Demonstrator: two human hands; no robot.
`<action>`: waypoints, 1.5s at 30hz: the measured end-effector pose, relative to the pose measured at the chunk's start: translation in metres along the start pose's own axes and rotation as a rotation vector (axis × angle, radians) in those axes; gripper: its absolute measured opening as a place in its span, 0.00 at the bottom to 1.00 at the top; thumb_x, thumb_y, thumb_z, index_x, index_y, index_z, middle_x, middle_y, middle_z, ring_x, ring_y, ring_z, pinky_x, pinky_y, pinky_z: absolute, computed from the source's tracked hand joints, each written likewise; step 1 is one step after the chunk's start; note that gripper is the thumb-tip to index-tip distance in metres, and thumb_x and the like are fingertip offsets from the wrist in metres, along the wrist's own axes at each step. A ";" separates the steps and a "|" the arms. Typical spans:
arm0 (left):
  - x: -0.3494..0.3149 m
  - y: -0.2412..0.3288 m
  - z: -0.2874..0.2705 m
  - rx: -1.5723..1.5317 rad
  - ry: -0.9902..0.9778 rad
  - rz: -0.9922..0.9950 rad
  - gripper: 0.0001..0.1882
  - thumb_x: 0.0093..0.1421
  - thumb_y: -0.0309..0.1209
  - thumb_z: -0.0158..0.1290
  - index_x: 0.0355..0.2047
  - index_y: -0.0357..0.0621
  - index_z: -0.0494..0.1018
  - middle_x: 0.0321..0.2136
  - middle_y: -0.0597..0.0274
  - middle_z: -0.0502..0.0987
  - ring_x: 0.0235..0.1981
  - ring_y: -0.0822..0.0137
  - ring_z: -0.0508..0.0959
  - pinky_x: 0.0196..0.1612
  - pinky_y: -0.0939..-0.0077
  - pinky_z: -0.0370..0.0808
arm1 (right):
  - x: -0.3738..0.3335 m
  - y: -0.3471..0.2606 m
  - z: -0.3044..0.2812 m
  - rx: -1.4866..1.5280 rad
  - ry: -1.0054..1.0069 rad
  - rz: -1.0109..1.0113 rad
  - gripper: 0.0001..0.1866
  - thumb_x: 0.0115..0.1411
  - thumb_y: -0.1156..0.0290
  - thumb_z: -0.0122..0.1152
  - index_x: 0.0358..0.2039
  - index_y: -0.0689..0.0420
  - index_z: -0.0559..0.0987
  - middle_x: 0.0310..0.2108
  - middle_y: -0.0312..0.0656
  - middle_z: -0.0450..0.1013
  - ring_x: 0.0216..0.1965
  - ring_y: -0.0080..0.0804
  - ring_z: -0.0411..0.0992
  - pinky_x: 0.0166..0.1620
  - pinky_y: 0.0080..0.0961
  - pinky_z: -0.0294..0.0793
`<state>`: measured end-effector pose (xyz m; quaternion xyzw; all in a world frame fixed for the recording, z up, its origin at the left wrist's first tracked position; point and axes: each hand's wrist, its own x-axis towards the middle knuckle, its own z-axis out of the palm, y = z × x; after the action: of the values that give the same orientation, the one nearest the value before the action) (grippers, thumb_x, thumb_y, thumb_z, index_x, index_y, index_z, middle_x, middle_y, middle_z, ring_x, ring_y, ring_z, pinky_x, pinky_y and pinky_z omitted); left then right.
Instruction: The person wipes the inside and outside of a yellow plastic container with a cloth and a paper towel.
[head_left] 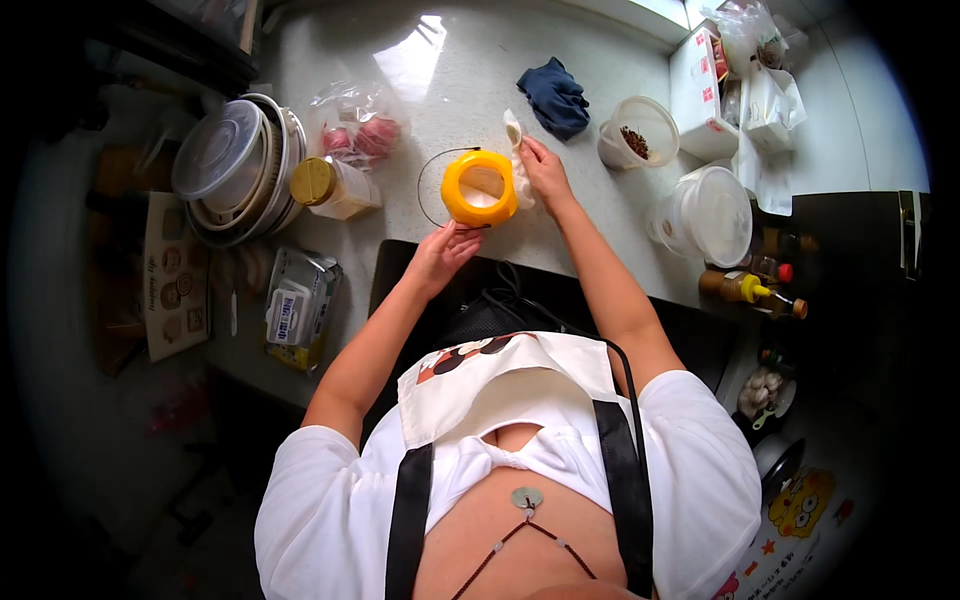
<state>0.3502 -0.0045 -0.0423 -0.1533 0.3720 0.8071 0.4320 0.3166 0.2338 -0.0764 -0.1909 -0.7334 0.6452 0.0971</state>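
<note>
A yellow, many-sided container (505,176) with a round opening and a pale inside stands on the light grey counter. Its thin dark wire handle hangs out in an arc to the left. At the container's near edge is my left hand (443,258), its fingertips closed on the rim side by the handle's end. My right hand (545,172), on the container's right, pinches a crumpled white wipe (519,160) against the yellow wall. Part of the wipe is hidden behind my fingers.
A dark blue cloth (555,98) lies beyond my right hand. To the right are a tub with brown bits (640,135), a lidded tub (715,215) and bottles (745,288). Leftward sit a yellow-lidded jar (335,188), a bag of reddish items (358,130), stacked bowls (240,165) and a wipes pack (298,300).
</note>
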 end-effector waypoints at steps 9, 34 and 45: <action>-0.021 0.027 0.029 1.485 0.323 1.068 0.17 0.51 0.28 0.53 0.43 0.45 0.68 0.43 0.54 0.66 0.48 0.56 0.65 0.51 0.65 0.62 | -0.034 0.002 -0.026 0.079 0.001 0.063 0.16 0.58 0.60 0.51 0.38 0.60 0.73 0.26 0.39 0.71 0.29 0.25 0.68 0.35 0.21 0.67; 0.050 0.000 0.045 1.824 0.192 1.143 0.07 0.50 0.33 0.52 0.25 0.46 0.67 0.27 0.61 0.67 0.38 0.59 0.67 0.53 0.44 0.48 | -0.049 -0.011 0.002 -0.446 0.107 -0.610 0.17 0.52 0.72 0.53 0.44 0.54 0.73 0.37 0.45 0.68 0.36 0.39 0.69 0.41 0.28 0.69; 0.048 0.002 0.047 1.818 0.167 1.060 0.06 0.52 0.33 0.50 0.26 0.46 0.67 0.29 0.62 0.66 0.40 0.60 0.66 0.55 0.45 0.44 | -0.058 -0.033 -0.009 -0.266 -0.069 -0.261 0.13 0.45 0.69 0.64 0.30 0.57 0.72 0.33 0.42 0.68 0.36 0.36 0.68 0.41 0.28 0.67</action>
<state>0.3240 0.0572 -0.0368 0.3554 0.8848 0.2971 -0.0505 0.3674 0.2158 -0.0371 -0.0834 -0.8336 0.5307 0.1287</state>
